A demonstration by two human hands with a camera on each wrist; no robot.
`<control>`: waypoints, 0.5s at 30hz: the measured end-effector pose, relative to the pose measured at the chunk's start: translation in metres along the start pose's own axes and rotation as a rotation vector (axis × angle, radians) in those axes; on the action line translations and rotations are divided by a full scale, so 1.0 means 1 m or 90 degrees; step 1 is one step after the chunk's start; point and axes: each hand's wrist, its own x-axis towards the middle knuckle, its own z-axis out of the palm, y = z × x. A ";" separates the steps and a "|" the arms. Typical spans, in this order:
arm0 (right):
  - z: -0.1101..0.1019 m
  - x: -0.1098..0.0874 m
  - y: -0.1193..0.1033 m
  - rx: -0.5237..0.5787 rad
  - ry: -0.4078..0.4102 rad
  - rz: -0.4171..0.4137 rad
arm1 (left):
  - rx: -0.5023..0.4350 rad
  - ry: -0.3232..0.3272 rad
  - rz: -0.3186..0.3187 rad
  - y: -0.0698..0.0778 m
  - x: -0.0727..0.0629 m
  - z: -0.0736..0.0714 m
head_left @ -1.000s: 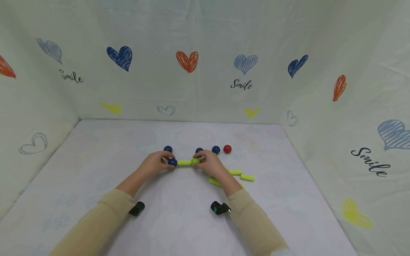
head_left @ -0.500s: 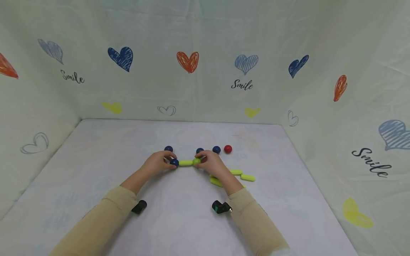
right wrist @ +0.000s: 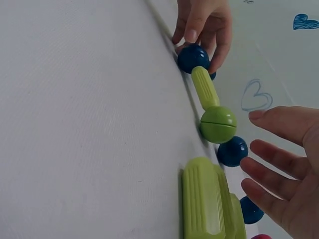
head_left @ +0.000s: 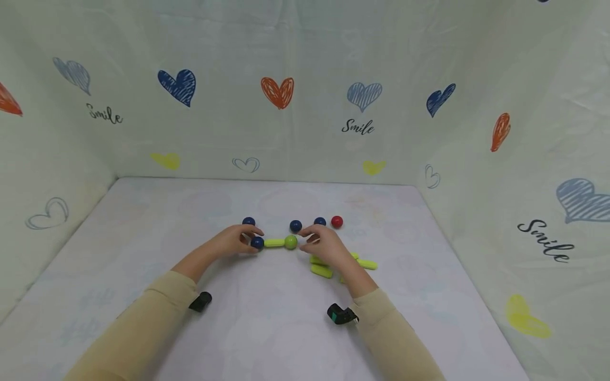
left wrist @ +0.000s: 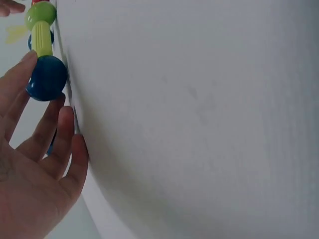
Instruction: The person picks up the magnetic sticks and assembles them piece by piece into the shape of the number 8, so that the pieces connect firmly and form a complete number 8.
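Note:
My left hand (head_left: 232, 241) holds a dark blue ball (head_left: 257, 243) between thumb and fingers, low at the table. A ribbed yellow-green rod (head_left: 274, 243) joins that ball to a green ball (head_left: 290, 242), making a short bar lying left to right. Just right of the green ball, my right hand (head_left: 329, 246) is apart from it, its fingers spread and nothing between them. In the right wrist view the gap between the fingers and the green ball (right wrist: 218, 124) shows plainly. The left wrist view has the thumb against the blue ball (left wrist: 47, 78).
Behind the bar lie loose blue balls (head_left: 295, 226) and a red ball (head_left: 337, 221). Several loose yellow-green rods (head_left: 321, 271) lie beside and under the right forearm. A cloth wall (head_left: 305, 132) printed with hearts stands behind the white table (head_left: 267, 328).
My right hand has let go of the green ball and drawn back to the right, its fingers now apart. The left hand stays at the blue ball; the bar has hardly moved.

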 end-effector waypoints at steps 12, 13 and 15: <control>-0.010 -0.022 0.001 -0.015 -0.012 0.000 | -0.040 -0.037 0.054 -0.016 0.003 -0.007; -0.011 -0.023 0.002 -0.017 -0.015 -0.002 | -0.039 -0.036 0.058 -0.017 0.004 -0.008; -0.013 -0.027 0.003 -0.021 -0.021 0.000 | -0.037 -0.035 0.068 -0.019 0.004 -0.010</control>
